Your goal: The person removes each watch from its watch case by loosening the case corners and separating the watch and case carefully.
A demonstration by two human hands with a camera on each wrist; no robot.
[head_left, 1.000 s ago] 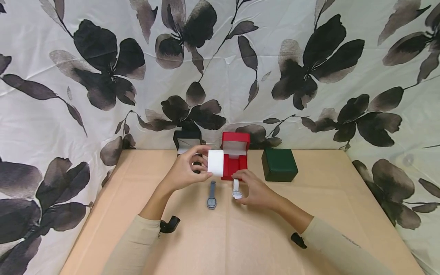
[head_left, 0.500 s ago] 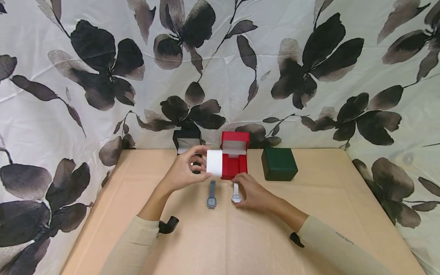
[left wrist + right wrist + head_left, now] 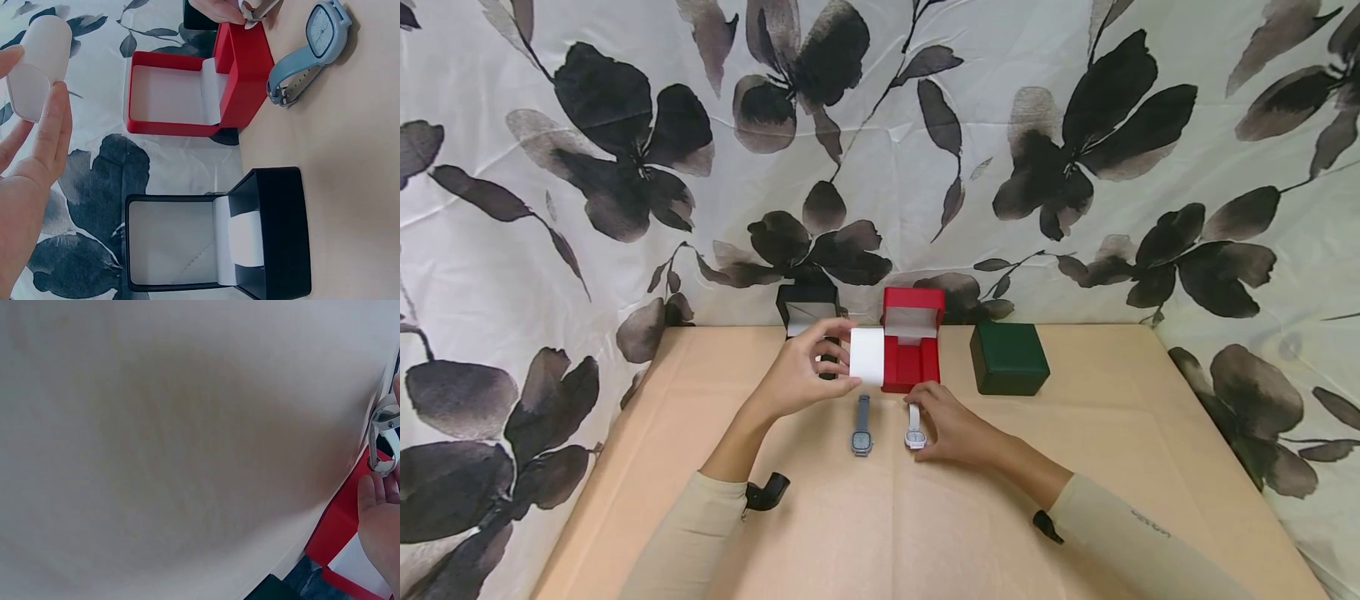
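Observation:
My left hand (image 3: 797,371) holds a smooth white watch cushion (image 3: 867,357) between thumb and fingers, raised off the table. In the left wrist view the cushion (image 3: 42,62) appears as a rounded white roll. With thumb and fingertips my right hand (image 3: 958,427) pinches a white wristwatch (image 3: 914,438) by its two ends, low over the table in front of the red box. The right wrist view catches the looped watch (image 3: 382,434) at its edge. To its left a blue-grey wristwatch (image 3: 862,440) lies on the table. The open red watch box (image 3: 913,298) stands just behind the hands.
An open black watch box (image 3: 281,231) with a white cushion inside stands at the back left, partly behind my left hand. A closed green box (image 3: 1011,360) stands at the right. Floral cloth (image 3: 955,167) hangs behind the table (image 3: 1075,467).
My right hand and the white watch have shifted slightly toward me, and the watch face shows more now. The left hand stays nearly still with the cushion.

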